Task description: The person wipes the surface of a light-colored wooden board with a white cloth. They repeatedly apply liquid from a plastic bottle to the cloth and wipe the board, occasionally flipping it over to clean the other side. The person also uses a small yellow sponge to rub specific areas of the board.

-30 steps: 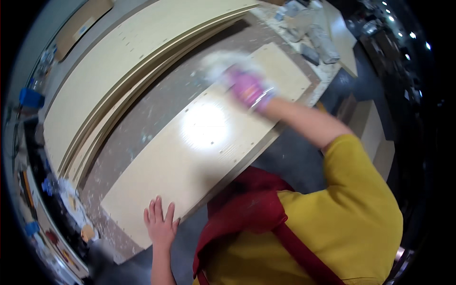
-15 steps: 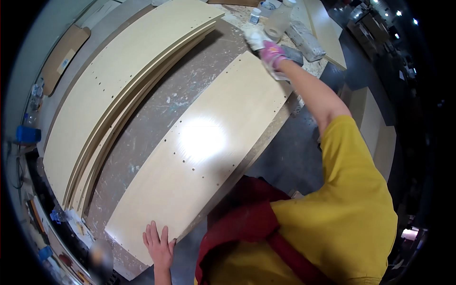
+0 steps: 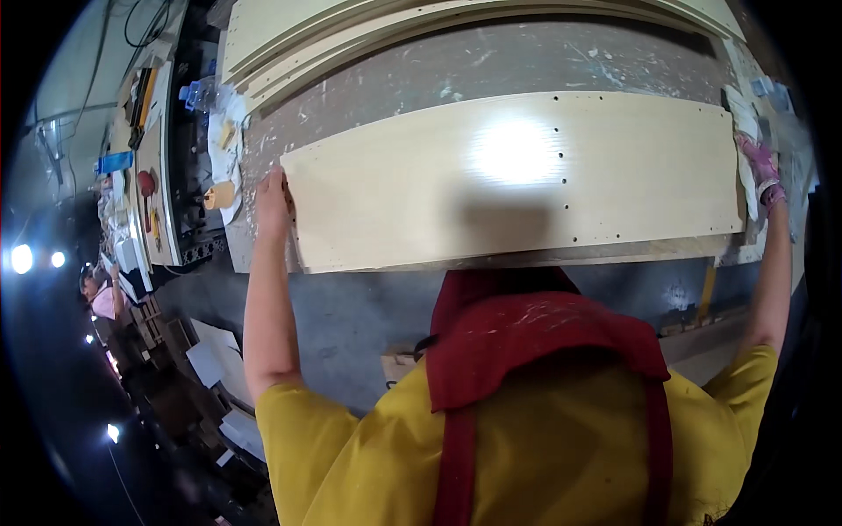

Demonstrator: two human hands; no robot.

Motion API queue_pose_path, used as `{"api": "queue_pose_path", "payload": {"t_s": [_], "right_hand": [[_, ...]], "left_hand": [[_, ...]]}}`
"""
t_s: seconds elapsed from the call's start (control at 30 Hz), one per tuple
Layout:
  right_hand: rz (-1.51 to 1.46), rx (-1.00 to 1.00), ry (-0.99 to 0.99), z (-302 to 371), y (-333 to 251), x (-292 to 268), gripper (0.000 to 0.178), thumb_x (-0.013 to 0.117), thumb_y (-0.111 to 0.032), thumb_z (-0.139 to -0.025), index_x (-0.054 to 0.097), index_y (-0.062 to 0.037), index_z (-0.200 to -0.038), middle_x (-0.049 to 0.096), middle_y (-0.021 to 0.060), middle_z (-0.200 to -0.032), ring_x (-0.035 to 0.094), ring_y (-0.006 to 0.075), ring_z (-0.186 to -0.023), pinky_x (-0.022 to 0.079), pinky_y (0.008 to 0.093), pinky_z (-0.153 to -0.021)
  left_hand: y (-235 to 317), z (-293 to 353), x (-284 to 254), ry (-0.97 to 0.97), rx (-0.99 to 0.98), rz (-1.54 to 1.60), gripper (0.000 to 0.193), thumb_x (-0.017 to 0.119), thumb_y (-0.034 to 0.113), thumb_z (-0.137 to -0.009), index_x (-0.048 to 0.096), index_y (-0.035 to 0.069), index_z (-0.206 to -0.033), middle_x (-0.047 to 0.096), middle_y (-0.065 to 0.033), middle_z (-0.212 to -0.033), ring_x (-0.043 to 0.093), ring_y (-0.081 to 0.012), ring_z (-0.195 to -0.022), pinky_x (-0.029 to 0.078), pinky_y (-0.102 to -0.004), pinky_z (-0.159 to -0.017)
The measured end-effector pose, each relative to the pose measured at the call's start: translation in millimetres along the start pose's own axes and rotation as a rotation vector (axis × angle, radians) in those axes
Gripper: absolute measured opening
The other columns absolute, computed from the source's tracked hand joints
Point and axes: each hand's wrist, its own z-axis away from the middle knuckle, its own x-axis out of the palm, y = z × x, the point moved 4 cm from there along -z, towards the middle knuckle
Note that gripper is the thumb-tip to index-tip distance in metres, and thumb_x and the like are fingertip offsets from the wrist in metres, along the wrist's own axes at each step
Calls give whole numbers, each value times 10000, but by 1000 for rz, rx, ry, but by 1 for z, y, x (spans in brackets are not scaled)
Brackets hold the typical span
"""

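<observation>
Pale wooden panel [image 3: 412, 180] along the near edge of the bench [image 3: 395, 85], a hand at each end

Nearest me is a maroon apron [image 3: 544, 342], then the panel, lying flat; I see the bare left hand [image 3: 273, 203] at its left end, fingers close together along the edge, though I cannot tell whether they clamp it; at its right end the pink-gloved right hand [image 3: 761, 167] touches a white cloth [image 3: 748, 188], its fingers' grip unclear to me; beyond, curved boards [image 3: 285, 26] lie stacked toward the bench's far side
</observation>
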Motion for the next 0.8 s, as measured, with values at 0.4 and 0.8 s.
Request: {"api": "queue_pose_path", "payload": {"t_s": [0.4,0.8], "right_hand": [[-428,69,-165,21,-21,-12,525,585,-386,-940,536,-42,-1334,624,63,-1237,584,191,-1123,428,321,-1007],[-903,-247,64,55,30,-101,446,468,-292,-992,495,-45,-1362,573,116,-1309,588,252,-1146,485,391,-979]], "left_hand": [[33,7,11,99,-118,509,489,449,400,-1002,608,-20,-1196,635,-130,-1080,591,-246,-1059,447,-356,-908],[82,92,-90,-110,301,1320,434,461,433,-1012,535,46,-831,585,-110,-974,526,-239,-1014,357,-383,-1017]]}}
